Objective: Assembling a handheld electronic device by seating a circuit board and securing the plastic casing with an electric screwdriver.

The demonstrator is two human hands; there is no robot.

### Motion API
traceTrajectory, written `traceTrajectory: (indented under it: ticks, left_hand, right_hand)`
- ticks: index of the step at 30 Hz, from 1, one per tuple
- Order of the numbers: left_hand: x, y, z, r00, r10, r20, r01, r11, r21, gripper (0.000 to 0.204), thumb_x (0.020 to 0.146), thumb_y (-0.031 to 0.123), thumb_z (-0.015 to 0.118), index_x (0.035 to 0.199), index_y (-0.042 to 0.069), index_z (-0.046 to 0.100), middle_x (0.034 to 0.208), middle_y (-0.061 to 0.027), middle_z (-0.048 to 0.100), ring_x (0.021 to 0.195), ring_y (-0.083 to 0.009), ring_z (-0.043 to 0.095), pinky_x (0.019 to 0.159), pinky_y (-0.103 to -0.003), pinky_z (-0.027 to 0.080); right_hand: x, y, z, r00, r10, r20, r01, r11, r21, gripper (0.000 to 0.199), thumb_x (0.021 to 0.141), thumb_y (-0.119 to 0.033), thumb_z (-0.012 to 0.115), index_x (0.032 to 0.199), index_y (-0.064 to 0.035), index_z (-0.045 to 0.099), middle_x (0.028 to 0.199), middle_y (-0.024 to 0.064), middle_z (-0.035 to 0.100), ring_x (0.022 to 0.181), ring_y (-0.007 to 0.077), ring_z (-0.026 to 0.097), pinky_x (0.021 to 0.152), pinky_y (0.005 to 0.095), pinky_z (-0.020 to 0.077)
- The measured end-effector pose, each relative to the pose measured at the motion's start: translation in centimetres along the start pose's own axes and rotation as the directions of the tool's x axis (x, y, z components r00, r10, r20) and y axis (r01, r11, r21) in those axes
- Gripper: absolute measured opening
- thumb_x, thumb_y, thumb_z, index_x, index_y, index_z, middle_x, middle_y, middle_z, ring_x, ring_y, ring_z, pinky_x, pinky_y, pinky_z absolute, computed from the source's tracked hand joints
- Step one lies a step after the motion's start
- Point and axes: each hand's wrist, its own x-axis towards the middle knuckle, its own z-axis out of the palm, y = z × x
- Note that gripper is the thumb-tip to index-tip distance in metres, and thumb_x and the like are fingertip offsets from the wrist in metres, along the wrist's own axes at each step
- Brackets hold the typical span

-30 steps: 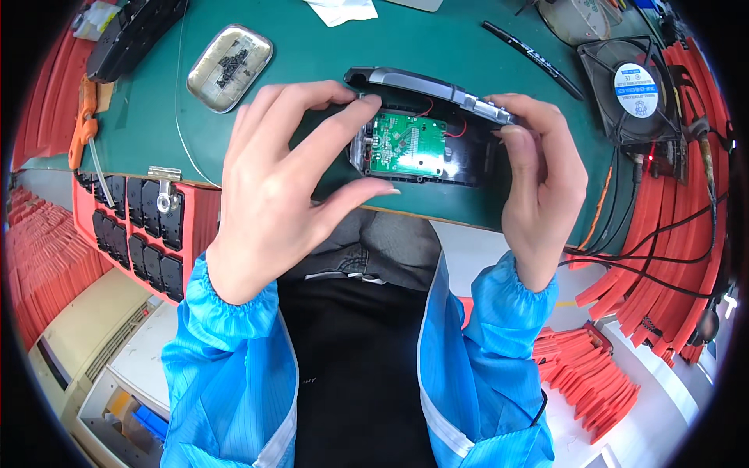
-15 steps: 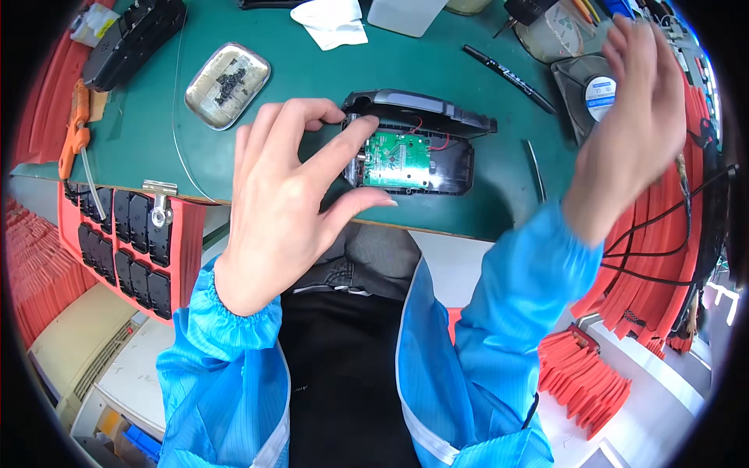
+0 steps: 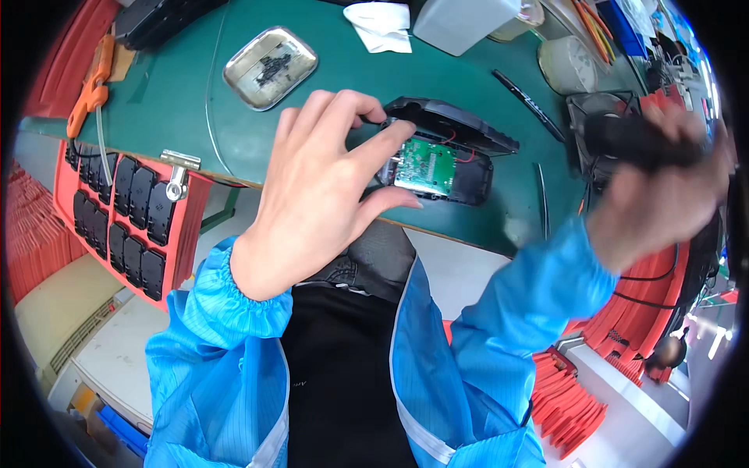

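A black plastic device casing point(image 3: 474, 187) lies opened on the bench, its cover point(image 3: 456, 125) tipped up along the far side. Inside it sits a green circuit board point(image 3: 425, 167), with red wires running toward the cover. My left hand point(image 3: 320, 183) grips the casing's left end, index finger at the board's edge and thumb along the near side. Off to the right, my right hand point(image 3: 659, 191) is closed around a black electric screwdriver point(image 3: 640, 142), smeared by motion; its tip cannot be made out.
A metal tray point(image 3: 271, 68) holds small dark screws. Tweezers point(image 3: 543, 199) and a black marker point(image 3: 529, 105) lie right of the casing, near a small fan point(image 3: 601, 117). An orange glue gun point(image 3: 92, 90) rests at left, above a red rack of black parts point(image 3: 140, 195).
My right hand, empty before, now holds the screwdriver that hung at the back, and is lower and farther right. The view has shifted; my left hand keeps its grip on the casing.
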Motion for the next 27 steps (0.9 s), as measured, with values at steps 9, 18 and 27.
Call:
traceTrajectory:
  ticks: [9,18,27]
  left_hand:
    - [-0.2,-0.2,0.1,0.999,-0.015,-0.031,0.014,1.0,-0.011,0.064,0.065,0.028,0.094,0.123,0.009,0.077,0.12,-0.0065,0.061,0.107,-0.0289,0.057,0.095,-0.043,0.045]
    - [-0.3,-0.3,0.3,0.999,-0.006,-0.031,0.005,1.0,-0.025,0.058,0.068,0.025,0.095,0.119,0.007,0.076,0.117,-0.0077,0.058,0.111,-0.0282,0.055,0.09,-0.042,0.042]
    - [-0.2,-0.2,0.4,0.998,-0.025,-0.05,0.024,1.0,-0.018,0.062,0.065,0.029,0.094,0.121,0.009,0.077,0.119,-0.0053,0.061,0.107,-0.0277,0.058,0.092,-0.042,0.044]
  right_hand:
    - [-4.5,-2.1,5.7,0.907,-0.078,0.413,-0.228,0.735,0.639,0.068,0.105,-0.06,0.051,0.141,-0.0026,0.045,0.08,0.0057,0.059,0.054,0.0145,0.053,0.05,0.0329,0.0481]
    - [-6.7,0.8,7.4,0.879,0.022,0.476,-0.24,0.884,0.402,0.048,0.107,-0.039,0.055,0.142,-0.0058,0.056,0.075,-0.0015,0.05,0.057,0.0087,0.044,0.057,0.0311,0.0407]
    - [-7.2,1.1,8.5,0.908,0.142,0.394,-0.312,0.858,0.409,0.04,0.107,-0.027,0.051,0.141,-0.0066,0.055,0.073,-0.0014,0.048,0.055,0.0093,0.041,0.056,0.0317,0.0404]
